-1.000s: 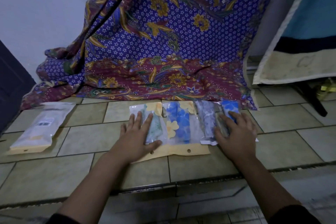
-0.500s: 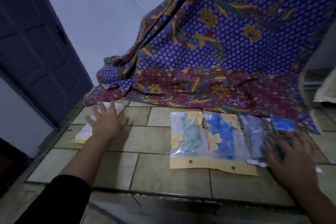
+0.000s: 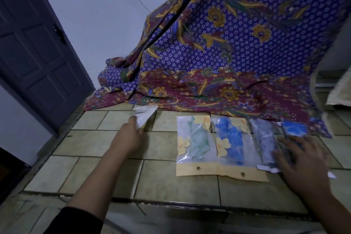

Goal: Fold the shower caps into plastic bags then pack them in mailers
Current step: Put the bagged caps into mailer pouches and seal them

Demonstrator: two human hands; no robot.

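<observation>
Now, my left hand (image 3: pixel 131 137): I am pinching the near end of the white mailer (image 3: pixel 144 115) between thumb and curled fingers.
Mailer's lie: it is pointing away from me, its far end reaching the hem of the patterned cloth (image 3: pixel 228 53).
My right hand (image 3: pixel 302 159): I am resting it, fingers spread and straight, on the right end of the row of bagged caps (image 3: pixel 230 138); motion blur is hiding the exact contact.
Bagged caps: they are lying side by side on the tiled floor (image 3: pixel 91 142), long axes running away from me, yellow header strips nearest me.
What matters next: the row is sitting to the right of the mailer, apart from it, so my right hand is the nearer one for feeding a bag across.
</observation>
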